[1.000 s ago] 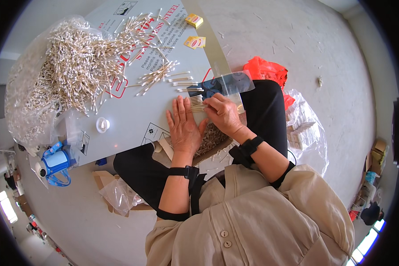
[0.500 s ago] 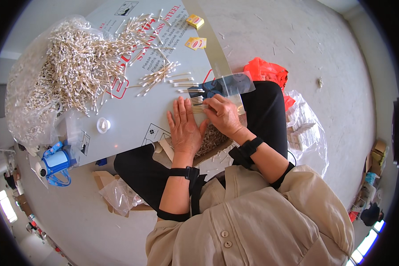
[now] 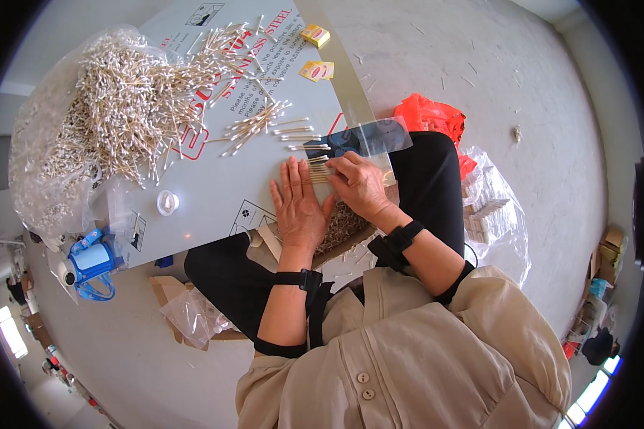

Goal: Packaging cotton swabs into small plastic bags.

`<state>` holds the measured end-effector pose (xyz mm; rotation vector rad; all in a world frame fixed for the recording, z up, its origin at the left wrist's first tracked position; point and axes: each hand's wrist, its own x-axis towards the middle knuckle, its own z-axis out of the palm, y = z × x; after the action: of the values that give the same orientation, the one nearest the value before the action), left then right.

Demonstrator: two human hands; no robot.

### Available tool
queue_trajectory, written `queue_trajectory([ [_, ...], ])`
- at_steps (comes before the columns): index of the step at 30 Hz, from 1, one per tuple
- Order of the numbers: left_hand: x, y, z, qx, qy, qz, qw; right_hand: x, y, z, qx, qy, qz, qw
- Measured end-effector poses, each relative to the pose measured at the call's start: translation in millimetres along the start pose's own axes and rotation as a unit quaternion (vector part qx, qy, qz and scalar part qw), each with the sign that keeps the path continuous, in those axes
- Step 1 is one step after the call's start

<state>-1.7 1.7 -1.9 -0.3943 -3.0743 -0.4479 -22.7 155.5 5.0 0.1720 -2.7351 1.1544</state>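
Note:
A short row of cotton swabs (image 3: 318, 171) lies side by side near the table's front right edge. My left hand (image 3: 298, 207) rests flat on the table with its fingers stretched out, the fingertips by the left ends of the row. My right hand (image 3: 359, 184) has curled fingers pinched at the row's right ends; the fingertips are partly hidden. Just beyond, several single swabs (image 3: 298, 137) lie spaced apart, one across the edge of a dark, clear-ended plastic sheet (image 3: 368, 137). Further left is a loose bunch of swabs (image 3: 254, 123).
A big clear bag (image 3: 46, 164) spills a heap of swabs (image 3: 132, 100) across the table's left. Yellow small boxes (image 3: 315, 34), yellow cards (image 3: 316, 70), a white round cap (image 3: 167, 202) and a blue bottle (image 3: 91, 261) stand around. A carton (image 3: 347, 244) sits below the edge.
My right fingers have shifted very slightly at the ends of the swab row. My left hand stays in place.

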Motion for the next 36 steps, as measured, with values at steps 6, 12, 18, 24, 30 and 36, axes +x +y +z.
queue_trajectory([
  [6,-0.1,-0.1,-1.2,-0.001,-0.004,-0.001,1.0,2.7,-6.2,-3.2,0.02,-0.01,0.03,0.999],
  [12,-0.1,0.0,-2.1,-0.009,-0.005,-0.002,1.0,6.9,-4.7,-1.1,-0.003,-0.025,0.028,0.999],
  [18,-0.7,0.2,-1.8,-0.011,-0.003,0.0,1.0,24.0,1.6,6.7,0.051,0.063,0.021,0.996],
  [24,-2.0,-2.4,-0.3,-0.012,0.001,0.009,1.0,55.6,6.1,10.1,0.022,0.043,-0.018,0.999],
  [30,-2.3,-2.4,1.5,-0.016,0.002,0.01,1.0,66.0,11.8,19.0,-0.055,0.02,-0.078,0.995],
  [36,-2.4,-2.9,1.5,-0.016,0.006,0.013,1.0,60.3,17.6,14.5,-0.071,0.002,-0.112,0.991],
])
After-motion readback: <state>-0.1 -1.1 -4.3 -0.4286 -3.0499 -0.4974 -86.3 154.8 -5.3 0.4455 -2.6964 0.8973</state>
